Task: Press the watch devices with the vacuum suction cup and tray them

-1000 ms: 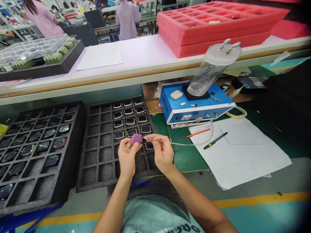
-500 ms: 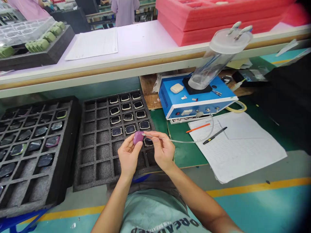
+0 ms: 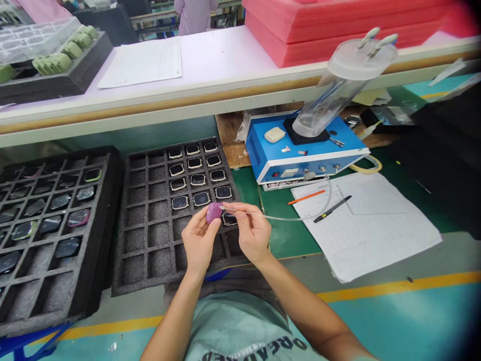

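Note:
My left hand (image 3: 200,238) holds a small purple case (image 3: 214,212) between thumb and fingers. Pinched in my right hand (image 3: 252,231) is the tip end of a thin clear tube (image 3: 285,219), its light-coloured tip against the right side of the case. The tube curves back to the front of a blue box-shaped device (image 3: 308,150). Under and behind my hands lies a dark foam tray (image 3: 159,234), with several watch-like pieces (image 3: 202,199) in its right-hand compartments and bare compartments at its left.
A second foam tray (image 3: 85,253) with dark-faced pieces stands at the left. Right of my hands are paper sheets (image 3: 379,235), an orange pen (image 3: 306,197) and a black pen (image 3: 332,209). A shelf (image 3: 210,95) crosses behind, carrying red foam blocks (image 3: 338,30).
The camera view has shifted slightly. Both hands keep the same hold, with the tube tip still against the purple case.

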Demonstrator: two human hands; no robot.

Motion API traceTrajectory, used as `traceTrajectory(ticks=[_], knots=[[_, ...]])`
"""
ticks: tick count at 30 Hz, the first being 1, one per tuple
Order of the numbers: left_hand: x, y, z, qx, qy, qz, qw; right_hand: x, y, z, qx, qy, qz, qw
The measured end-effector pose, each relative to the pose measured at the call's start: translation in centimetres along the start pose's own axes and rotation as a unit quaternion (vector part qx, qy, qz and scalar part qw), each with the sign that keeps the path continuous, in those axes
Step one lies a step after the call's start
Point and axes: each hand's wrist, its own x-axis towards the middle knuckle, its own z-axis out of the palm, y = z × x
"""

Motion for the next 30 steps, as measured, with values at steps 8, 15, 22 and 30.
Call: traceTrajectory(ticks=[8, 15, 22, 30], knots=[[-0.02, 0.01, -0.01, 0.001, 0.0, 0.004, 1.0, 0.06, -0.26, 0.09, -0.005, 0.004, -0.003, 1.0], [-0.09, 0.18, 0.12, 0.011, 0.008, -0.002, 1.0, 0.09, -0.34, 0.12, -0.013, 0.006, 0.003, 1.0], [-0.03, 0.28, 0.2, 0.015, 0.005, 0.013, 1.0, 0.08, -0.24, 0.12, 0.008, -0.001, 0.006, 1.0], [0.48, 0.15, 0.01, 0.042, 0.02, 0.012, 0.999, 0.81, -0.04, 0.52, 0.006, -0.003, -0.004, 1.0]])
